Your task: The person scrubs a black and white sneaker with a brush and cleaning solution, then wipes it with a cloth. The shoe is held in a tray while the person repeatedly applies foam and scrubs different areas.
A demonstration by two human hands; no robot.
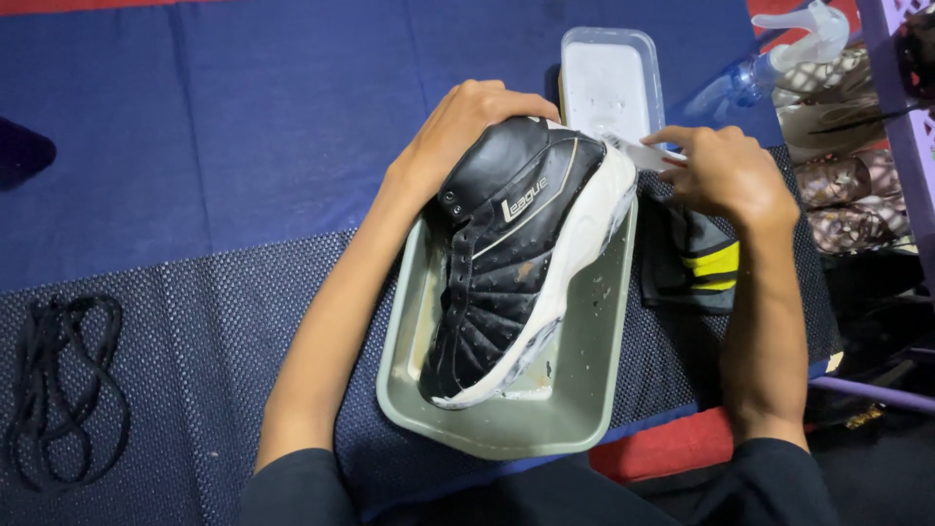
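A black high-top shoe (pixel 511 253) with a dirty white sole lies on its side over a grey-green tray (pixel 575 409). My left hand (pixel 467 127) grips the shoe's heel and collar from above and holds it steady. My right hand (pixel 726 175) is closed around a small white brush (pixel 643 153), and the brush's end touches the white sole at the heel.
A clear plastic tub (pixel 609 83) of whitish liquid stands just beyond the shoe. A spray bottle (pixel 779 54) lies at the far right. A black and yellow cloth (pixel 691 263) sits right of the tray. Black laces (pixel 63 390) lie coiled at left on a dark mesh mat (pixel 214 321).
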